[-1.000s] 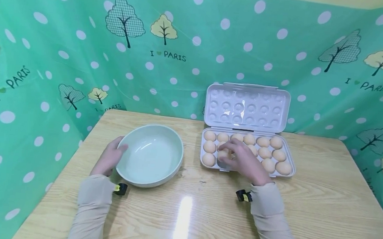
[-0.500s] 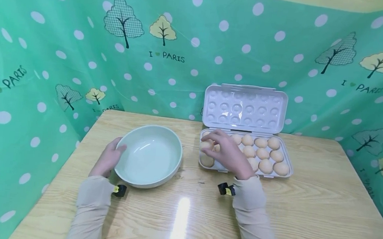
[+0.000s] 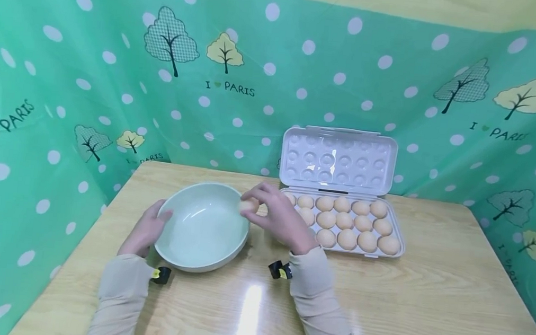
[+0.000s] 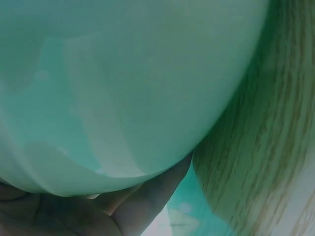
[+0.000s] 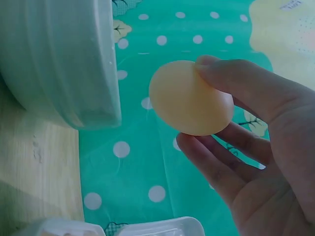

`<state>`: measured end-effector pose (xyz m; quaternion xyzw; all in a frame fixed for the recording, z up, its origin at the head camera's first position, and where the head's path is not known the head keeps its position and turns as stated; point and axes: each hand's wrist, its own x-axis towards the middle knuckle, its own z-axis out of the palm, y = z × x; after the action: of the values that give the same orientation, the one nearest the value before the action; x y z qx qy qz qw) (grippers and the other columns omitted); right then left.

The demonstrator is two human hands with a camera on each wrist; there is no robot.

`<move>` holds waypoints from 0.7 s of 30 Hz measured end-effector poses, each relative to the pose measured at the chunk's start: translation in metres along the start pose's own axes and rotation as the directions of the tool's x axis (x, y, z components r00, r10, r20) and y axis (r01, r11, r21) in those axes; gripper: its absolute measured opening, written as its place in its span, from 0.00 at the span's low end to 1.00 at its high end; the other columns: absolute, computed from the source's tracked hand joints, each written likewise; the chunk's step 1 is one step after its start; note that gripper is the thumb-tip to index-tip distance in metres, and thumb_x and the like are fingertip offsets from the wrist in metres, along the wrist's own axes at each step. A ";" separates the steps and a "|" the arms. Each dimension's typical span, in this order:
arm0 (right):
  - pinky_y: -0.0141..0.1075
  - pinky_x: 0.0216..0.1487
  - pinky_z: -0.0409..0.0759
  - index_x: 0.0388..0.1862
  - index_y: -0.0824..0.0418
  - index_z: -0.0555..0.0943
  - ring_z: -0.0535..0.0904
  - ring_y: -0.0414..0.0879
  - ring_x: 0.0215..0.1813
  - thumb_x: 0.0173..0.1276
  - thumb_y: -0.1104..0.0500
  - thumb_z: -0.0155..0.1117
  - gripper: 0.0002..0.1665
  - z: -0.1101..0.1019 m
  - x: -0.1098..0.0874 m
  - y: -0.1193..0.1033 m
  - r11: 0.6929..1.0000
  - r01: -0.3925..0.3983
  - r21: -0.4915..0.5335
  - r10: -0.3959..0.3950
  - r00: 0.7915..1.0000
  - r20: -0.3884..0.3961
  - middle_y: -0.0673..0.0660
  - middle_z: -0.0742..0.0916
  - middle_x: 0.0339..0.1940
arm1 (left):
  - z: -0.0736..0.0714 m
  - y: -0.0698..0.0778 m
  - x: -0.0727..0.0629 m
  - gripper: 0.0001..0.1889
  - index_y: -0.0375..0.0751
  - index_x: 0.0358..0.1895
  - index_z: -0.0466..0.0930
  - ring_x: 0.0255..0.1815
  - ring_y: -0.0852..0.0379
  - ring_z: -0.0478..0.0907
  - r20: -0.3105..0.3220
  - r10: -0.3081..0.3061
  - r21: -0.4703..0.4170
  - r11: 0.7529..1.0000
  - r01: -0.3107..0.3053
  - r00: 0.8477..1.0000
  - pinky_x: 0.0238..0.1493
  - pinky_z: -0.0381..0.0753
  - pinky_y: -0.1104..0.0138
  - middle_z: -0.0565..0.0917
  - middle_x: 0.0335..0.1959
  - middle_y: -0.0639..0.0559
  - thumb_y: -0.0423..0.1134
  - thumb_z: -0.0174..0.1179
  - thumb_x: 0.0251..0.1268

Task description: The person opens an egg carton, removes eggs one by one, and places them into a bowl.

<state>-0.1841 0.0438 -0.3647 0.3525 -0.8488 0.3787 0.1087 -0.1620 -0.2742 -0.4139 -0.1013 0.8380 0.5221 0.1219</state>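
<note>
A pale green bowl (image 3: pixel 202 231) stands on the left half of the table. My left hand (image 3: pixel 144 229) grips its left rim, thumb over the edge. Seen in the left wrist view, the fingers (image 4: pixel 152 199) lie along the bowl's outer wall. A light brown egg (image 5: pixel 184 98) is pinched between the thumb and fingertips of my right hand (image 3: pixel 279 217). In the head view this egg overlaps the bowl's right rim; the right wrist view shows it beside the bowl's wall with background between. An egg carton with an upright lid (image 3: pixel 337 162) stands right of the bowl, partly hidden by my right hand.
Several brown eggs (image 3: pixel 347 239) sit in rows in the carton. Behind the wooden table (image 3: pixel 433 299) hangs a green dotted cloth (image 3: pixel 232 138), which also lines the left and right sides.
My right hand has carried the egg left, out of the carton and across to the bowl's right rim. The left hand keeps its grip on the bowl, which stays in place.
</note>
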 end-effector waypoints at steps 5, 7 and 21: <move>0.33 0.55 0.80 0.49 0.57 0.85 0.79 0.42 0.50 0.65 0.55 0.71 0.15 0.016 0.001 0.000 0.998 0.062 0.002 -0.062 0.998 -0.017 0.50 0.84 0.46 | 0.002 -0.003 0.000 0.29 0.42 0.80 0.45 0.61 0.36 0.76 -0.009 0.009 -0.007 1.000 -0.010 1.000 0.46 0.87 0.57 0.63 0.72 0.32 0.47 0.31 0.82; 0.33 0.54 0.80 0.50 0.58 0.85 0.79 0.42 0.50 0.65 0.55 0.71 0.16 0.021 0.001 0.000 0.997 0.075 0.001 -0.075 0.997 -0.012 0.50 0.84 0.46 | 0.002 -0.003 0.000 0.29 0.42 0.80 0.45 0.60 0.36 0.76 -0.011 0.018 -0.008 1.000 -0.019 1.000 0.46 0.88 0.57 0.63 0.72 0.31 0.47 0.32 0.82; 0.29 0.61 0.78 0.56 0.62 0.82 0.80 0.45 0.54 0.66 0.54 0.70 0.22 0.057 0.008 -0.010 0.989 0.052 -0.137 -0.017 0.969 0.247 0.55 0.83 0.52 | 0.002 -0.002 -0.002 0.29 0.40 0.79 0.47 0.62 0.37 0.75 -0.009 0.010 -0.020 1.000 -0.010 1.000 0.49 0.86 0.58 0.65 0.71 0.31 0.47 0.31 0.82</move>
<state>-0.1779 -0.0059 -0.3945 0.4027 -0.8743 0.2687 0.0347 -0.1595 -0.2734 -0.4164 -0.1005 0.8338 0.5306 0.1145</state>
